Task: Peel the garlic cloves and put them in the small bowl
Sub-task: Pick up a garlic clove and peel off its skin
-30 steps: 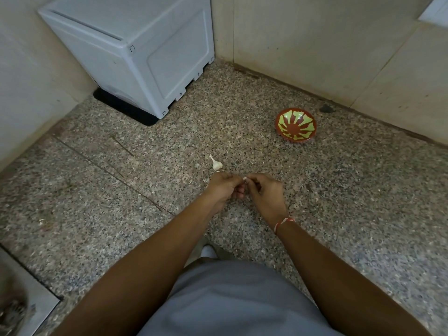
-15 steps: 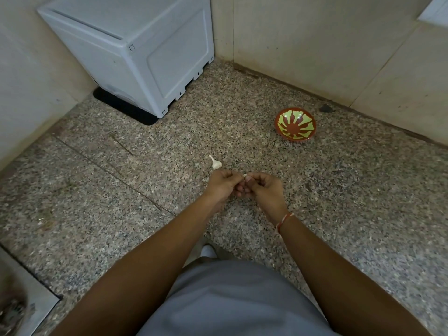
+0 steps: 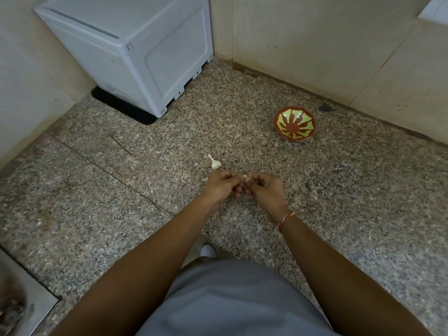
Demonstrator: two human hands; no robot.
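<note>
My left hand (image 3: 224, 186) and my right hand (image 3: 263, 190) meet fingertip to fingertip above the speckled stone floor. Between them they pinch a small pale garlic clove (image 3: 244, 176), of which only a sliver shows. A white garlic bulb (image 3: 214, 163) with a thin stem lies on the floor just beyond my left hand, apart from it. The small red bowl with a green pattern (image 3: 294, 123) stands farther off to the right, near the wall, and looks empty.
A white box-shaped appliance (image 3: 135, 49) fills the far left corner on a dark mat. Beige walls close the back and left. A floor drain (image 3: 14, 309) sits at the lower left. A dark spot (image 3: 325, 107) lies by the far wall.
Both hands have crept slightly away from me, still joined on the clove, with small finger movements. The bulb and the bowl have not moved.
</note>
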